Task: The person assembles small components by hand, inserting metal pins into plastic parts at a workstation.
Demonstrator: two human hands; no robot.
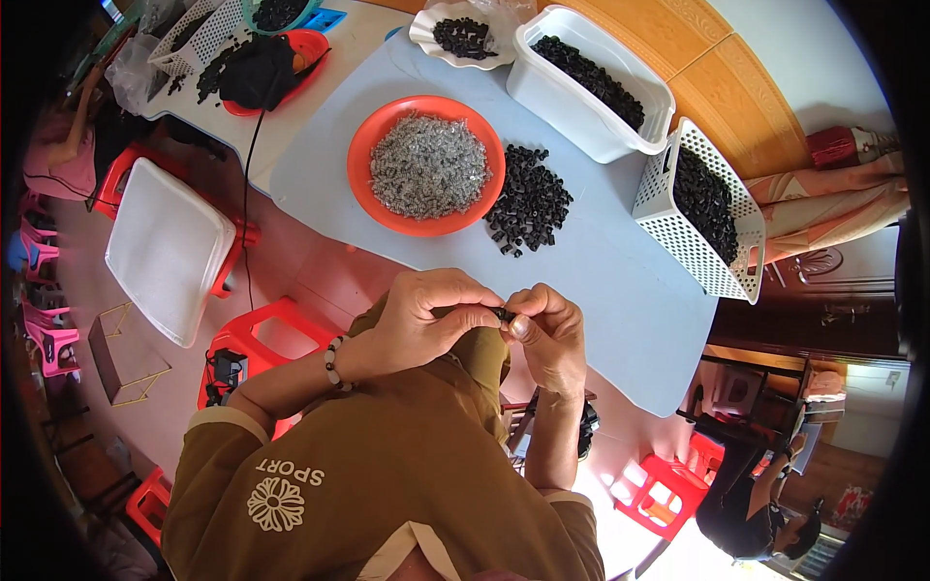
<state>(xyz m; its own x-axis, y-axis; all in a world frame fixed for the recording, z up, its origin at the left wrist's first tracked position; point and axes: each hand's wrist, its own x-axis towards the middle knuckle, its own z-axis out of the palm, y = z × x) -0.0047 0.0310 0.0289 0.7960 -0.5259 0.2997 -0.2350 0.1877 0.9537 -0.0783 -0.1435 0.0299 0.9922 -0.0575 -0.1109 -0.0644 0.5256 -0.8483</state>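
Note:
My left hand (426, 312), with a beaded bracelet on its wrist, and my right hand (550, 339) meet in front of my lap, near the table's front edge. Pinched between the fingertips of both is a small black part (502, 314), mostly covered by the fingers. Beyond them on the table stands an orange-red bowl (362, 194) full of small clear plastic pieces (431, 167). Right beside the bowl lies a loose heap of small black plastic parts (531, 201).
A white tub (591, 136) and a white perforated basket (668, 228), both holding black parts, stand toward the table's right. A fluted white dish (421, 34) sits at the back. To the left, a white tray (170, 252) rests on a red stool. People are nearby on both sides.

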